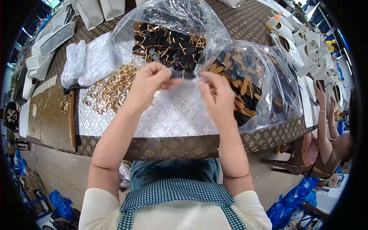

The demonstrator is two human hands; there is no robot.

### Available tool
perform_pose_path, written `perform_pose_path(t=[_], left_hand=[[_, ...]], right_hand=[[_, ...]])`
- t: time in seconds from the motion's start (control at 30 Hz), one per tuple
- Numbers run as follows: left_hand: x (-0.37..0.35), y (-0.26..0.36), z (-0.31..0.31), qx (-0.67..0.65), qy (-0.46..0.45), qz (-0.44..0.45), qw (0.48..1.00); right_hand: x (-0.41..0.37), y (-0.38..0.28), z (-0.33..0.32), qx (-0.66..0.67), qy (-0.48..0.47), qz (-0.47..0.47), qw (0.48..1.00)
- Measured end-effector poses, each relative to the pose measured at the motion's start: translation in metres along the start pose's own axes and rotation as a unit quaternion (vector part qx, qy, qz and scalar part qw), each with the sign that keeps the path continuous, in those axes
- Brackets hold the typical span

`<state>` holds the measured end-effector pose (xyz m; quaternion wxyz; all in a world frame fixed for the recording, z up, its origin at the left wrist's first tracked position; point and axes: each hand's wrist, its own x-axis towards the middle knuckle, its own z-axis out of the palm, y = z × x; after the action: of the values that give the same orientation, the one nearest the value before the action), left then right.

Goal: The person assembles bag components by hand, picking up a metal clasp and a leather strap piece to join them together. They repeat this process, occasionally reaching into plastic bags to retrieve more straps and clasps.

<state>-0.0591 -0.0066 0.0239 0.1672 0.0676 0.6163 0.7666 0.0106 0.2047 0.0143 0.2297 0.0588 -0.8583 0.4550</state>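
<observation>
My left hand [151,80] pinches a dark leather tab [183,75], blurred by motion, above the silvery patterned sheet [176,115]. At the tab's right end, the fingertips of my right hand [219,94] are drawn together in a pinch; what they hold is too blurred to make out. Loose gold metal buckles [115,86] lie heaped beside my left forearm. Beyond my hands, a clear plastic bag [168,17] holds black tabs fitted with gold hardware [172,48]. Next to my right hand, another clear bag [281,84] contains brown and black leather tabs [245,86].
White plastic-wrapped packs [96,57] lie at the back left. A worn board [48,115] with a few gold pieces stands left of the sheet. Pale bags [314,50] line the right side, where another person [324,142] sits with raised hands. The table's front edge [176,147] is nearest me.
</observation>
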Motion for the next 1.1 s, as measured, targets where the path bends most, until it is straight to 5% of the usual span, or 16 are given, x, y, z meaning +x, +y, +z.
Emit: perform_pose_path(t=[0.07,0.17,0.23,0.33,0.37,0.43,0.6,0.7,0.83,1.1], left_hand=[[0.018,0.015,0.0,-0.065,0.034,0.087,0.993],[0.028,0.015,-0.005,0.191,0.119,0.225,0.948],[0.013,0.008,-0.013,0.3,0.053,0.133,0.943],[-0.006,-0.014,-0.002,0.544,-0.005,0.144,0.826],[-0.009,-0.019,0.005,0.517,0.022,0.16,0.84],[-0.004,-0.034,0.007,0.613,0.039,0.187,0.767],[0.005,-0.046,0.007,0.668,0.052,0.235,0.704],[-0.002,-0.048,0.007,0.626,0.079,0.279,0.724],[-0.005,-0.043,0.006,0.619,0.068,0.268,0.735],[-0.012,-0.037,0.01,0.637,0.03,0.232,0.735]], right_hand=[[0.015,0.011,-0.016,-0.156,0.054,-0.045,0.985],[0.018,0.033,-0.011,-0.287,0.047,-0.096,0.952],[0.015,0.039,-0.002,-0.352,0.014,-0.088,0.932],[0.013,0.029,-0.007,-0.354,-0.031,-0.043,0.934],[0.012,0.03,-0.005,-0.355,-0.014,-0.05,0.933],[0.01,0.03,-0.005,-0.347,-0.008,-0.069,0.935],[0.006,0.017,-0.001,-0.286,0.042,-0.116,0.95],[0.002,0.007,0.006,-0.135,0.025,-0.098,0.986],[-0.008,-0.012,0.014,0.119,-0.045,0.12,0.985],[-0.005,-0.005,0.014,0.081,-0.063,0.095,0.99]])
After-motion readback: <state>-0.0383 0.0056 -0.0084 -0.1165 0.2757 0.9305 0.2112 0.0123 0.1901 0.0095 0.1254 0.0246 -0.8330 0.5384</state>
